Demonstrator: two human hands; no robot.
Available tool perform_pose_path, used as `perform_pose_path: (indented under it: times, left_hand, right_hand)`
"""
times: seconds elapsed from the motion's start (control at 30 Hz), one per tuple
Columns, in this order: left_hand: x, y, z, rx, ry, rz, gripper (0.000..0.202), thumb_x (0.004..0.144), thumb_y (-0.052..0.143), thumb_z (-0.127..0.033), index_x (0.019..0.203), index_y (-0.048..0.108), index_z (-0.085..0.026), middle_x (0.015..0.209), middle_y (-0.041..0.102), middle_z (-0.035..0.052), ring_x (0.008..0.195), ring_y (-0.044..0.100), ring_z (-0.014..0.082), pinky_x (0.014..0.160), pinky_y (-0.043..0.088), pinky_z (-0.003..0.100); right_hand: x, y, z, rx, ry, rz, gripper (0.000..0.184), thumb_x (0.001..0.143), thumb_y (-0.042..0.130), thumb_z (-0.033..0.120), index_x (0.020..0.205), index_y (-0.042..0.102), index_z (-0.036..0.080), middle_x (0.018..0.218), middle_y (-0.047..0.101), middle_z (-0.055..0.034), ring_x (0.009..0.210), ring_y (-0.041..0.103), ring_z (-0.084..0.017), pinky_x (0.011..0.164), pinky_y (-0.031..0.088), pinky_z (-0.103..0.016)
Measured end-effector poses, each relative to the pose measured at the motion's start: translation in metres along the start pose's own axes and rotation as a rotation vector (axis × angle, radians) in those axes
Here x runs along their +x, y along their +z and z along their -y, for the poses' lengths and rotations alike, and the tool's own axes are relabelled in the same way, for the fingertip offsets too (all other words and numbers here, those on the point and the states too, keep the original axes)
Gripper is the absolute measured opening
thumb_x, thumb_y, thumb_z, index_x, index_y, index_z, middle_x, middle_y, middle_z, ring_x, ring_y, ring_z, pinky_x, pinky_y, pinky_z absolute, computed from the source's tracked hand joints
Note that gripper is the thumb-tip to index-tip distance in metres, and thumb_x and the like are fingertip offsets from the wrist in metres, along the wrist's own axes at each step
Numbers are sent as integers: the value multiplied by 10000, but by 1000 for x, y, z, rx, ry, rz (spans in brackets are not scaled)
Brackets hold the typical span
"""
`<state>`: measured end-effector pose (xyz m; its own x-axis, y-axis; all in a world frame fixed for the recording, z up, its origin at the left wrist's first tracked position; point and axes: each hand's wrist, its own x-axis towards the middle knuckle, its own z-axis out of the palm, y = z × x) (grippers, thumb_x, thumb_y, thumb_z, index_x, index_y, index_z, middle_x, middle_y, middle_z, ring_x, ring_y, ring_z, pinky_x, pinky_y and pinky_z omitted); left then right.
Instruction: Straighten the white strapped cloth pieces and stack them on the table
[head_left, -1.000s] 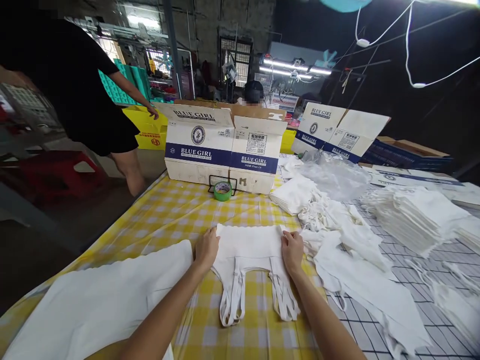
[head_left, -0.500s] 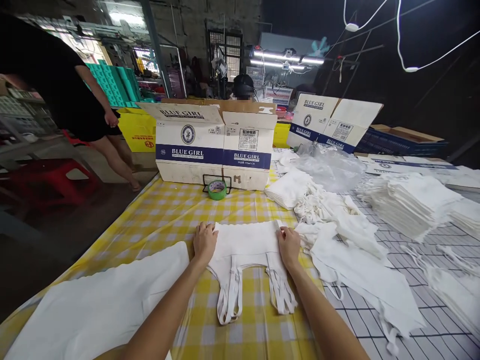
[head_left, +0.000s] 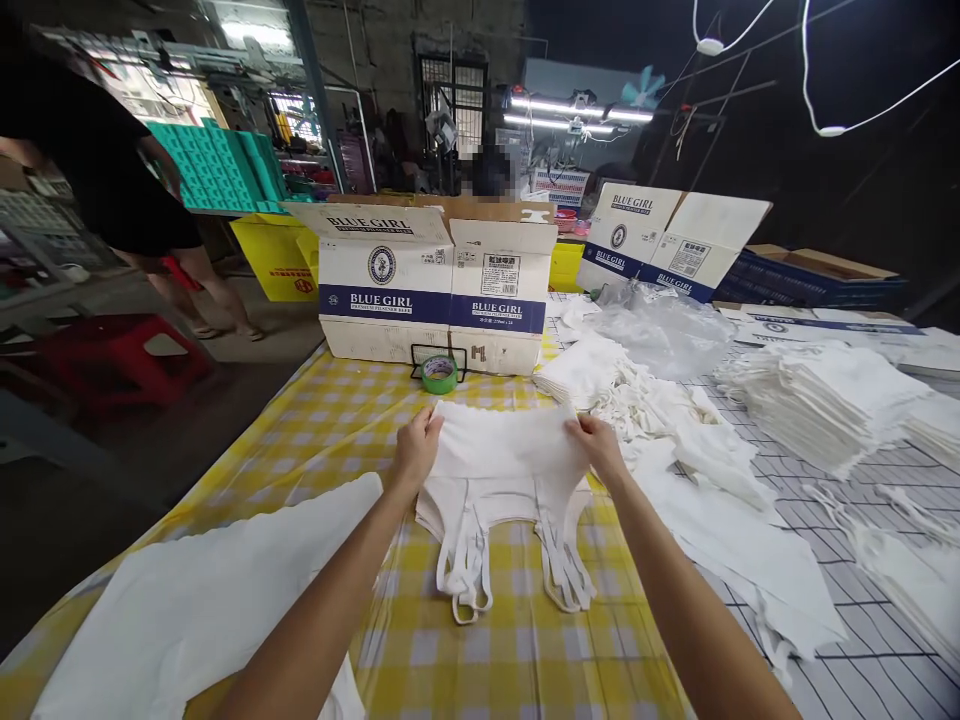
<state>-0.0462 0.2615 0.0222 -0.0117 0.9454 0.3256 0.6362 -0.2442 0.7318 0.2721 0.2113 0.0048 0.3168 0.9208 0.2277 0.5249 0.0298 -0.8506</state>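
A white camisole top [head_left: 510, 445] with thin straps is stretched between my two hands over the table, its straps toward me. My left hand [head_left: 417, 450] pinches its far left corner, and my right hand [head_left: 598, 445] pinches the far right corner. Beneath it, the edges of other white tops [head_left: 429, 512] show on the checked cloth. Left of my left forearm lies a larger white piece of fabric [head_left: 202, 580], partly covered by the arm. A loose pile of white tops [head_left: 645, 410] with tangled straps lies right of my right hand.
A green tape roll [head_left: 439, 374] stands before an opened beer carton [head_left: 431, 290]. Stacked white garments [head_left: 817, 400] and clear plastic [head_left: 652, 325] are on the right. Off to the left, a person in black [head_left: 97, 150] stands beyond a red stool [head_left: 124, 360].
Both hands have moved away from me and slightly apart, lifting and stretching the camisole's far edge off the tops below. The person in black has moved left.
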Motion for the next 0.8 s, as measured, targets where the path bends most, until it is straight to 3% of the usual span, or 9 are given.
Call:
perform_pose_path:
  times: [0.23, 0.5, 0.67, 0.8]
  left_hand:
    - [45, -46, -38, -368, 84, -122, 334, 793, 517, -449, 809, 637, -137, 651, 596, -5, 614, 497, 133, 557, 348, 213]
    - [78, -88, -67, -592, 170, -184, 304, 736, 606, -443, 744, 615, -139, 604, 533, -25, 557, 442, 101, 534, 336, 202]
    - [70, -128, -63, -670, 167, -262, 382, 716, 622, -482, 861, 630, -129, 645, 573, -9, 596, 500, 122, 572, 388, 216]
    - [41, -181, -37, -726, 158, -273, 377, 717, 650, -439, 947, 632, -141, 707, 605, -3, 618, 529, 125, 602, 417, 226]
  right_hand:
    - [20, -44, 86, 365, -132, 12, 337, 741, 601, 456, 610, 439, 191, 562, 400, 48, 514, 347, -87, 470, 269, -209]
    - [47, -50, 149, 386, -265, -27, 339, 719, 612, 493, 627, 490, 190, 574, 462, 26, 580, 441, -119, 502, 334, -217]
    - [38, -38, 177, 449, -331, 18, 383, 730, 627, 474, 573, 418, 194, 551, 380, 44, 533, 356, -91, 482, 282, -212]
    - [16, -25, 194, 484, -355, 163, 369, 750, 619, 476, 611, 430, 192, 587, 392, 35, 555, 358, -91, 488, 283, -210]
